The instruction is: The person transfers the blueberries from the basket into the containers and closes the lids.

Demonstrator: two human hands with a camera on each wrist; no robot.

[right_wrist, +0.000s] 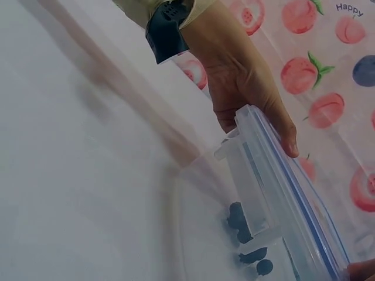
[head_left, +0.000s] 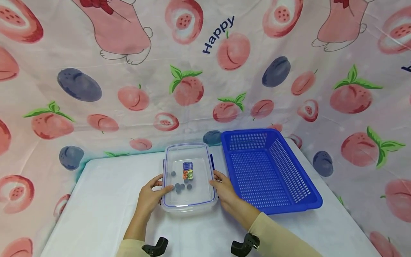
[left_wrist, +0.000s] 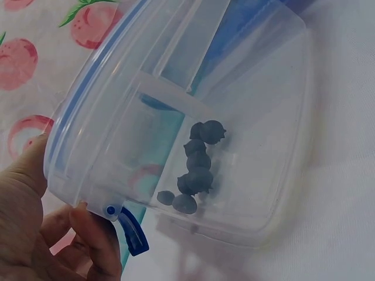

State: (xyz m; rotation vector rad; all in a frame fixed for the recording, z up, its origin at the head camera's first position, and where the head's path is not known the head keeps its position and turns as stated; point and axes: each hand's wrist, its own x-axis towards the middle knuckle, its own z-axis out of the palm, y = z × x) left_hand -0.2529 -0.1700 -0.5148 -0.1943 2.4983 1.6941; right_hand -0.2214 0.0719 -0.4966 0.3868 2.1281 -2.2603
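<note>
A clear plastic food container with a blue-edged lid stands on the table in the head view. Several blueberries lie inside, seen through its wall as dark balls in the left wrist view. My left hand grips the container's left side, thumb over the lid's rim and fingers below it. A blue latch hangs out from the side near those fingers. My right hand holds the right side, thumb at the lid's edge; its other fingers are mostly hidden. Another blue latch sticks out on that side.
To the right of the container sits a blue plastic basket with perforated walls, close to my right forearm. A white cloth covers the table. Behind it hangs a fruit-patterned curtain.
</note>
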